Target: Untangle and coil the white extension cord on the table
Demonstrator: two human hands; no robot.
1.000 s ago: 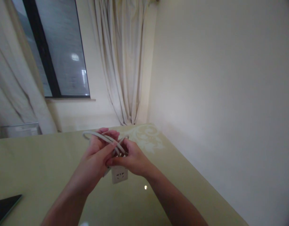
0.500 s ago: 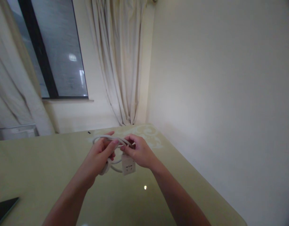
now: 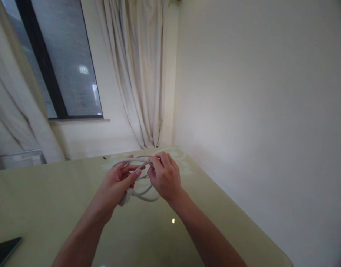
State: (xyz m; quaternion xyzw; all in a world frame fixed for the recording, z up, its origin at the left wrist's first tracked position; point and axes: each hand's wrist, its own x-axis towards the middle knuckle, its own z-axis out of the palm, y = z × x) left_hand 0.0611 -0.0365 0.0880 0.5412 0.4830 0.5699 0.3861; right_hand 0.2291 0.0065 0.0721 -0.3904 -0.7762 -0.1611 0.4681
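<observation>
Above the glossy pale green table, both my hands grip a coiled white power cord. My left hand is closed round the loops, and a white plug end sticks out below its palm. My right hand is closed over the loops on the other side, its back toward me. The white socket block seen earlier is hidden behind my right hand.
A dark phone or tablet lies at the table's near left edge. Cream curtains hang in the corner beside a dark window. A plain wall runs along the table's right side.
My hands have moved away from me toward the table's far corner. The right hand turned over, and the socket block that hung below it has gone out of sight.
</observation>
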